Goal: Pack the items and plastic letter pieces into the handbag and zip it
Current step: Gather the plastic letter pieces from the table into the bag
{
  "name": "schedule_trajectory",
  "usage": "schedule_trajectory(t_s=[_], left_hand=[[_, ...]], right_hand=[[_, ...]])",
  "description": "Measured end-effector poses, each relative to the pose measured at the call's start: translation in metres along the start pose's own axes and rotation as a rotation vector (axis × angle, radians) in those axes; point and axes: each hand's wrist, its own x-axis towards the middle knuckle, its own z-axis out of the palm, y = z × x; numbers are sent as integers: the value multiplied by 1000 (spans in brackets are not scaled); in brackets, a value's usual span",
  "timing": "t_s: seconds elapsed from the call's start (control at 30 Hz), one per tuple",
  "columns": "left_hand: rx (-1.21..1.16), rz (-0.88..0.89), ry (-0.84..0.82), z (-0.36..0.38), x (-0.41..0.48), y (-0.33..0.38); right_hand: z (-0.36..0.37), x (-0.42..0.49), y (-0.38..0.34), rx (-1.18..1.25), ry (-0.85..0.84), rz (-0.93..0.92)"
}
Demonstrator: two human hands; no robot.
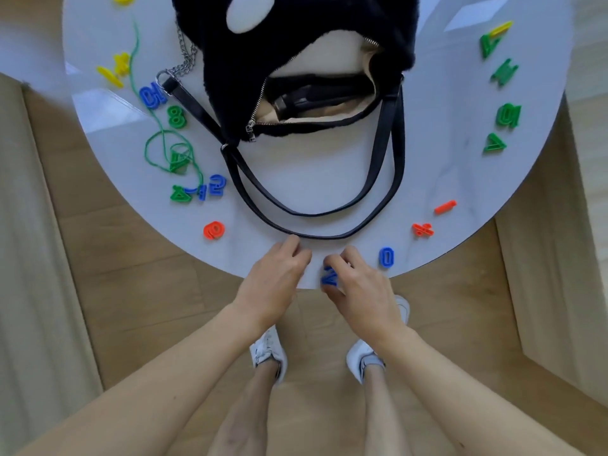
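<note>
A black fluffy handbag lies unzipped in the middle of the round table, dark items showing inside its beige lining. Its black straps loop toward me. At the near table edge my right hand pinches a blue plastic piece. My left hand rests beside it with fingers curled on the table edge, and I cannot see anything in it. Coloured pieces lie scattered: a blue zero, an orange percent sign, an orange piece.
Green pieces line the table's right side. Green, blue and yellow pieces plus a green string lie at the left. A silver chain hangs off the bag. The white table ends right at my hands, over a wooden floor.
</note>
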Motion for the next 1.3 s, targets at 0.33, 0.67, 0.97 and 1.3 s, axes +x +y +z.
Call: schedule_trajectory(t_s=[0.33, 0.67, 0.97, 1.3], left_hand=[[-1812, -753, -263, -22, 23, 69], [-887, -311, 208, 1, 54, 103], [185, 69, 34, 28, 80, 113], [-145, -199, 54, 21, 79, 123]], right_hand=[[-75, 0, 14, 303, 105, -90], [-99, 9, 85, 174, 213, 114], [-92, 28, 133, -172, 92, 124], [-100, 40, 132, -152, -68, -27]])
